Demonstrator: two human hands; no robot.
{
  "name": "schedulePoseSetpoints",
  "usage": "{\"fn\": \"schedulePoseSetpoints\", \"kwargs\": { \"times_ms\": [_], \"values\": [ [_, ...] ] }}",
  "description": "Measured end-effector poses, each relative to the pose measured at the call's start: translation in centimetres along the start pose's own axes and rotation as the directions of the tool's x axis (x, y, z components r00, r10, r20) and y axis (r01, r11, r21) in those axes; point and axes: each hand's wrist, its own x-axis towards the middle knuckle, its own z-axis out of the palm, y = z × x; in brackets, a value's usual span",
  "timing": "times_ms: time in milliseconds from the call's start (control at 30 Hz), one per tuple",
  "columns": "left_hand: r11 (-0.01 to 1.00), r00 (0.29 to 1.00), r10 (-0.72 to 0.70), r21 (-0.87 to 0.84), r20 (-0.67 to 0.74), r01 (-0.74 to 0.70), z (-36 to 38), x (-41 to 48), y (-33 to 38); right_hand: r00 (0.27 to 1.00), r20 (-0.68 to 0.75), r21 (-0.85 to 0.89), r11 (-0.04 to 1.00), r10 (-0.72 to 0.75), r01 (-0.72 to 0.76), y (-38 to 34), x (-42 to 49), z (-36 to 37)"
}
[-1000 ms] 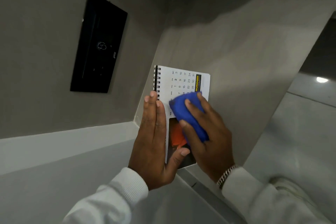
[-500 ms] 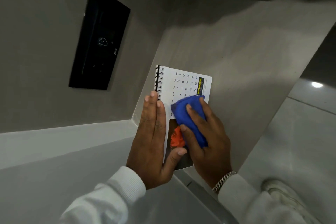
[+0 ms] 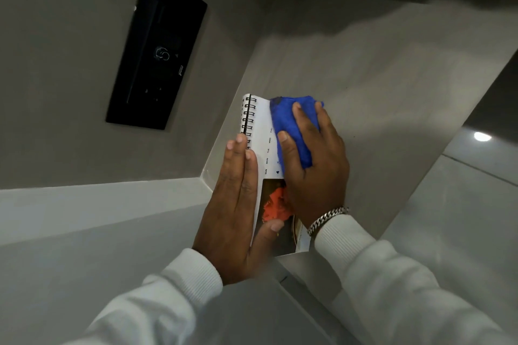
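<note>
A spiral-bound desk calendar [image 3: 262,131] stands on a grey ledge, its white page printed with weekday names above an orange and dark picture. My left hand [image 3: 234,199] lies flat with straight fingers along the calendar's spiral edge, thumb pressing on the picture. My right hand [image 3: 314,165] grips a bunched blue cloth [image 3: 291,123] and presses it on the upper right of the page. The cloth hides most of the date grid.
A black wall panel [image 3: 157,47] with a faint symbol is set into the grey wall at left. The grey ledge [image 3: 378,109] runs off to the right, and a pale glossy floor [image 3: 462,204] shows below it. White sleeves cover both arms.
My right hand has slid the blue cloth up the page from the calendar's middle to its top right corner. My left hand has stayed flat against the spiral edge.
</note>
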Motion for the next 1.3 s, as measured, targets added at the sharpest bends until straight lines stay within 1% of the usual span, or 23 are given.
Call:
{"fn": "schedulePoseSetpoints", "kwargs": {
  "times_ms": [133, 233, 333, 400, 533, 633, 667, 733, 833, 900, 1000, 1167, 1200, 1300],
  "values": [
    [1.000, 1.000, -0.012, 0.001, -0.002, 0.012, 0.1, 0.0, 0.0, 0.994, 0.032, -0.022, 0.994, 0.108, -0.107, 0.5, -0.9, -0.9],
    [1.000, 1.000, -0.012, 0.012, 0.002, 0.012, 0.1, 0.0, -0.1, 0.987, 0.084, -0.050, 0.990, 0.134, -0.130, 0.5, -1.9, -2.0],
    [0.999, 0.999, -0.027, 0.033, 0.023, 0.026, 0.0, 0.0, 0.0, 0.965, 0.227, -0.103, 0.989, 0.129, -0.107, 0.6, -3.2, -3.8],
    [0.996, 0.999, -0.030, 0.090, 0.032, 0.027, -0.2, 0.2, 0.2, 0.937, 0.326, -0.139, 0.986, 0.129, -0.087, 0.5, -3.4, -5.4],
    [0.989, 1.000, -0.007, 0.151, 0.029, 0.003, -0.8, 0.5, 0.9, 0.869, 0.490, -0.220, 0.974, 0.070, 0.045, -0.7, -2.1, -8.6],
    [0.977, 0.999, -0.026, 0.211, 0.040, 0.016, -1.1, 0.7, 1.1, 0.836, 0.549, -0.295, 0.933, -0.012, 0.207, -1.5, 0.3, -10.9],
    [0.974, 0.999, -0.030, 0.227, 0.037, 0.021, -1.0, 0.6, 1.2, 0.831, 0.555, -0.331, 0.905, -0.041, 0.266, -1.6, 1.5, -11.5],
    [0.968, 0.999, -0.034, 0.250, 0.023, 0.027, -0.9, 0.5, 1.1, 0.819, 0.565, -0.424, 0.817, -0.099, 0.391, -1.4, 4.5, -12.5],
    [0.969, 1.000, -0.028, 0.247, -0.012, 0.030, -0.8, 0.4, 1.0, 0.780, 0.607, -0.570, 0.602, -0.150, 0.559, -0.7, 8.4, -12.7],
    [0.973, 0.999, -0.025, 0.227, -0.026, 0.031, -0.7, 0.5, 1.1, 0.739, 0.655, -0.618, 0.450, -0.158, 0.644, 0.1, 10.2, -12.6],
    [0.981, 0.999, -0.033, 0.192, -0.044, 0.041, -0.6, 0.3, 1.0, 0.694, 0.706, -0.637, 0.301, -0.143, 0.710, 1.5, 11.5, -12.3],
    [0.977, 0.998, -0.040, 0.209, -0.048, 0.049, -0.5, 0.1, 0.6, 0.694, 0.718, -0.680, 0.165, -0.044, 0.714, 3.2, 10.2, -13.0],
    [0.975, 0.998, -0.042, 0.216, -0.047, 0.051, -0.5, 0.1, 0.7, 0.694, 0.719, -0.685, 0.148, -0.016, 0.713, 3.3, 10.0, -13.2],
    [0.967, 0.999, -0.050, 0.249, -0.022, 0.054, -1.3, 0.0, 1.0, 0.683, 0.727, -0.685, 0.140, 0.069, 0.715, 2.2, 10.5, -13.2]
  ]
}}
